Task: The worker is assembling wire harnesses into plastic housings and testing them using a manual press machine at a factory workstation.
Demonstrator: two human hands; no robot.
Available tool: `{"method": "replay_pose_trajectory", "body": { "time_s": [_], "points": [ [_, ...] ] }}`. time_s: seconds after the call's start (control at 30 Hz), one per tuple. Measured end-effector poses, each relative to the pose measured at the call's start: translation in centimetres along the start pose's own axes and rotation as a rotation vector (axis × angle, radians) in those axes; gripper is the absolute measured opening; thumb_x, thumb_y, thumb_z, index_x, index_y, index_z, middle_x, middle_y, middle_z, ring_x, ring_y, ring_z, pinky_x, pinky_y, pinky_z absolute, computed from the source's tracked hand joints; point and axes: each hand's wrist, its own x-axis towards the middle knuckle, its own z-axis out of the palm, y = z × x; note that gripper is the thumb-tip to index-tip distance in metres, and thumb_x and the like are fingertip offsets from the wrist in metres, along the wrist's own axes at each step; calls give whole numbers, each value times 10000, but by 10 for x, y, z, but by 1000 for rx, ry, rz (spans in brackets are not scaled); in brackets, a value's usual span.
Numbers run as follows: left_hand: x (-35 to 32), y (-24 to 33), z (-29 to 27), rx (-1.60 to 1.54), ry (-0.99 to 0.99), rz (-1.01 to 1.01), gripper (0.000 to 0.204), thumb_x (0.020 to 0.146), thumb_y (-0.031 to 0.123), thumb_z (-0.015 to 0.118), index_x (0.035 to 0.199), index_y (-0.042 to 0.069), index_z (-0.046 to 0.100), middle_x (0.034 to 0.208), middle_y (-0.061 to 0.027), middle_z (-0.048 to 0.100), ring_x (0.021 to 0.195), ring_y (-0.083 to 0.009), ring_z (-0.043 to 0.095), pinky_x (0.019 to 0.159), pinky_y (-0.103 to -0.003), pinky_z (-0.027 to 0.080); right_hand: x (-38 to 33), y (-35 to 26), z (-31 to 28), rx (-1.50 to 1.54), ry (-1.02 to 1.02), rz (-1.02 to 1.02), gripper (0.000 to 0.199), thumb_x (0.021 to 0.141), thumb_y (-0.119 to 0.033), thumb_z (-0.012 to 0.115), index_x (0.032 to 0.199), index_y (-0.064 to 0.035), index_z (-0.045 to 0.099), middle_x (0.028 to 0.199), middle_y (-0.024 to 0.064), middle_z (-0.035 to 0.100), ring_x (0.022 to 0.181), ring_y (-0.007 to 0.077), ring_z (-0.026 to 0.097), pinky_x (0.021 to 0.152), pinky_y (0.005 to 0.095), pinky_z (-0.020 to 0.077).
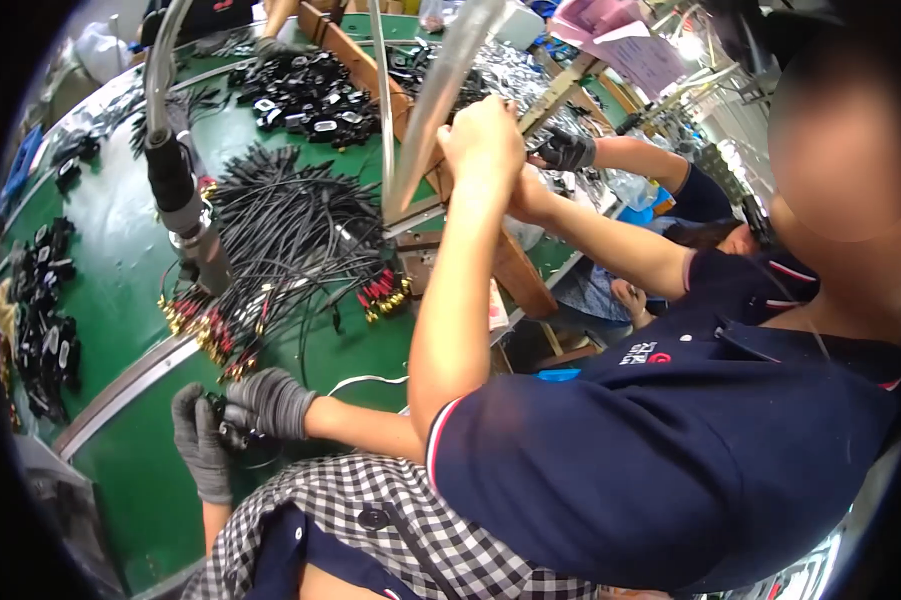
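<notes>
As both curl, left hand [201, 442] against right hand [270, 402].

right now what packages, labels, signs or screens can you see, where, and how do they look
Pink paper sheets: top right above the bench, flat, pale pink.
Clear plastic bag: right of the bench, crumpled.
Shirt logo: on a nearby person's navy shirt, small, white and red.
No screens.

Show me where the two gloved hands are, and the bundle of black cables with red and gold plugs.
left hand [201, 443], head view, on the back of the grey glove.
right hand [270, 402], head view, on the grey glove's knuckles.
bundle of black cables [290, 235], head view, on the middle of the black strands.
</notes>
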Motion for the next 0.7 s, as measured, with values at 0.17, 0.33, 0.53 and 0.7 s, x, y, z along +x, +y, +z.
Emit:
{"method": "replay_pose_trajectory", "body": {
  "time_s": [0.17, 0.33, 0.53, 0.7],
  "points": [
    [5, 45, -5, -129, -124, -136, 256, 929, 244, 483, 1075, 47, 557, 1053, -87, 580, 936, -162, 542, 810, -274, 420, 1, -17, -5, 423, 49, 62, 314, 859, -338, 514, 800, -33, 564, 673, 171, 571, 662, 340, 582, 606, 431, 443],
    [0, 0, -2, -257, -217, -194, 338, 910, 288, 505, 1153, 54, 520, 1019, -65, 585, 888, -165, 554, 763, -277, 438, 2, -2, 12, 352, -19, 31, 233, 874, -273, 497, 840, -54, 567, 705, 154, 571, 664, 325, 582, 609, 432, 442],
    [5, -8, 10, -363, -205, -196, 458, 888, 341, 532, 1246, 62, 476, 979, -39, 591, 830, -169, 568, 707, -281, 460, -13, 29, -12, 207, -100, -118, 327, 884, -376, 475, 849, -68, 579, 757, 169, 604, 657, 351, 585, 595, 426, 448],
    [4, 34, -15, -422, -312, -268, 401, 889, 268, 550, 1224, 58, 488, 959, -24, 564, 851, -100, 513, 761, -236, 428, -8, -11, -16, 757, -160, -58, 350, 897, -375, 474, 816, -51, 577, 749, 175, 595, 671, 345, 580, 600, 410, 447]
  ]
}}
